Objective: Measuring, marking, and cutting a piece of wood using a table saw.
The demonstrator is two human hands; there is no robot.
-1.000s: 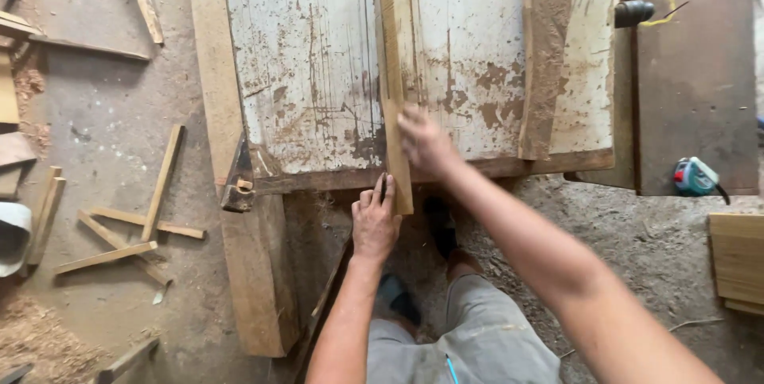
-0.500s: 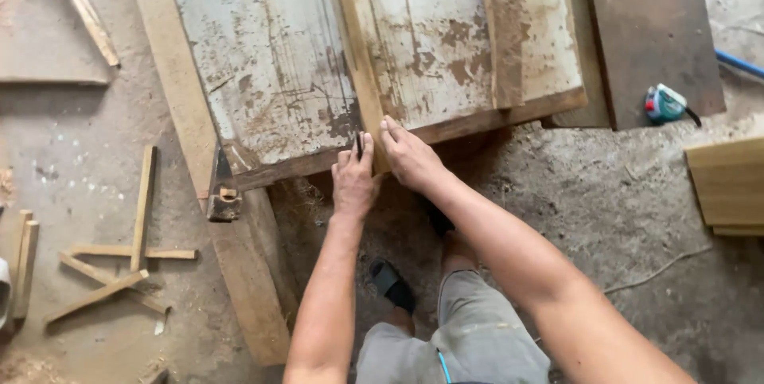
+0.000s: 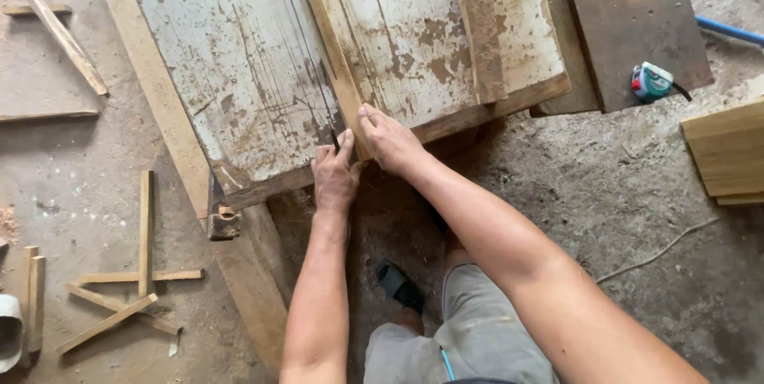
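Observation:
A narrow wooden strip [image 3: 328, 26] lies lengthwise on a worn white-painted board [image 3: 231, 74]. My right hand [image 3: 390, 139] presses down on the strip's near end at the board's edge. My left hand [image 3: 334, 177] sits just left of it, fingers closed around a thin dark pencil-like tool [image 3: 335, 140] whose tip touches the board beside the strip. A second, darker plank [image 3: 476, 26] lies on the board further right.
A long beam [image 3: 171, 121] runs along the board's left side with a small wooden block [image 3: 223, 221] on it. Loose wood offcuts [image 3: 119, 296] lie on the dirt floor at left. A green tape measure [image 3: 652, 81] and stacked boards [image 3: 728, 153] are at right.
The view has shifted so the board appears more tilted. Both hands have come together at the strip's near end; the right hand slid down from higher on the strip.

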